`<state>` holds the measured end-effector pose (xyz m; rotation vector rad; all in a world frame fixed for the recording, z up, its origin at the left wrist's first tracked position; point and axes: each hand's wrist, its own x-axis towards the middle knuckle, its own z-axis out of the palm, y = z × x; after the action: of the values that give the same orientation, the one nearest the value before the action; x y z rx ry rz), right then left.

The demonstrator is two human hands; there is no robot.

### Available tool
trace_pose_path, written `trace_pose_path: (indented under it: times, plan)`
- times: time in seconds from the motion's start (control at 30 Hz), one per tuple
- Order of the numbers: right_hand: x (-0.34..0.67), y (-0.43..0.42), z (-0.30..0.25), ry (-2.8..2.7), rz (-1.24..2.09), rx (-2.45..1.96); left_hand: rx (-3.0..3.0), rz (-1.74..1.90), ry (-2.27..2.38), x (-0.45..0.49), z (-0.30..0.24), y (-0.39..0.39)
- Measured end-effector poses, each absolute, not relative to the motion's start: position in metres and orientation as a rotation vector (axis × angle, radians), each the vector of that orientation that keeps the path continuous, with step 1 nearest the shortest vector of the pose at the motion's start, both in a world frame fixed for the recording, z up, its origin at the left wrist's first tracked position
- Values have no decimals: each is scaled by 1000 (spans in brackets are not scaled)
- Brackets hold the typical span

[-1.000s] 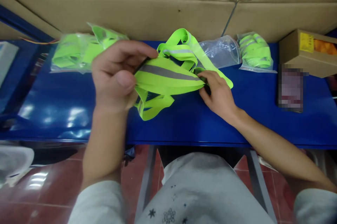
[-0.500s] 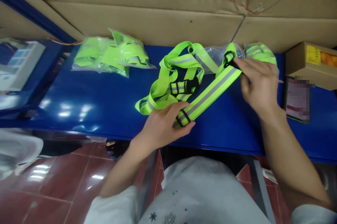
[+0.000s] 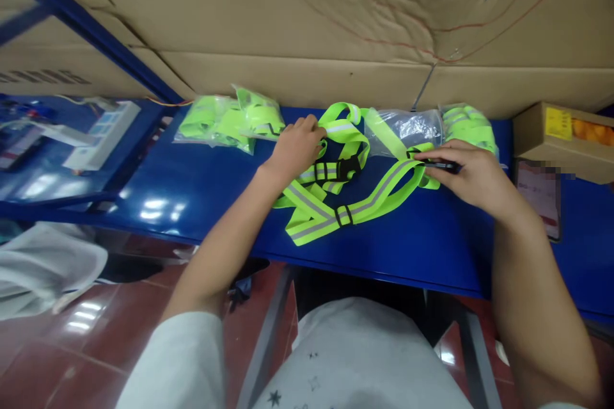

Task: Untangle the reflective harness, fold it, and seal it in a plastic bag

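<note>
A neon-yellow reflective strap harness point(image 3: 330, 204) with grey stripes and black buckles lies spread on the blue table point(image 3: 201, 191). My left hand point(image 3: 295, 146) is closed on one of its upper loops near the back. My right hand point(image 3: 472, 172) pinches the strap's right end at a black buckle, down on the table. A black clip point(image 3: 348, 168) sits between my hands.
Bagged neon harnesses point(image 3: 225, 121) lie at the back left, another bagged one point(image 3: 467, 124) and an empty clear bag point(image 3: 407, 130) at the back right. A cardboard wall point(image 3: 307, 31) backs the table. A small cardboard box point(image 3: 561, 137) stands far right.
My left hand let go of the strap's near end and moved back to an upper loop. My right hand lowered its end to the table. The harness now lies spread flat.
</note>
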<state>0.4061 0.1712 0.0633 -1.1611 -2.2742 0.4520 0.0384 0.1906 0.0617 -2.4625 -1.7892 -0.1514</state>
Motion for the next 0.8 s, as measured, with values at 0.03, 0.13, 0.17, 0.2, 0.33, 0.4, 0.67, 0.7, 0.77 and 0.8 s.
trace_pose_path:
  times: [0.03, 0.13, 0.17, 0.2, 0.33, 0.4, 0.67, 0.7, 0.77, 0.8]
  plan:
    - [408, 172, 64, -2227, 497, -1178, -2452, -159, -1826, 36, 61, 194]
    - [413, 175, 65, -2110, 655, -1236, -2375, -268, -1907, 19, 63, 200]
    - [414, 176, 64, -2096, 701, -1265, -2336, -393, -1928, 10, 65, 201]
    - [415, 176, 63, -2090, 733, -1313, -2288, -554, -1940, 0, 69, 202]
    - [416, 177, 60, -2029, 750, -1581, -2060, -1109, -1911, -36, 90, 205]
    - [417, 178, 58, -1961, 805, -1606, -1951, -1306, -1937, -50, 101, 209]
    - [416, 178, 71, -1475, 1239, -1288, -1707, -1621, -2298, -79, 86, 208]
    - [416, 177, 74, -1401, 1310, -1213, -1735, -1597, -2326, -77, 80, 203]
    - [418, 174, 77, -1284, 1439, -1071, -1796, -1487, -2270, -64, 72, 190]
    - [419, 172, 78, -1258, 1480, -1023, -1813, -1384, -2171, -54, 70, 183]
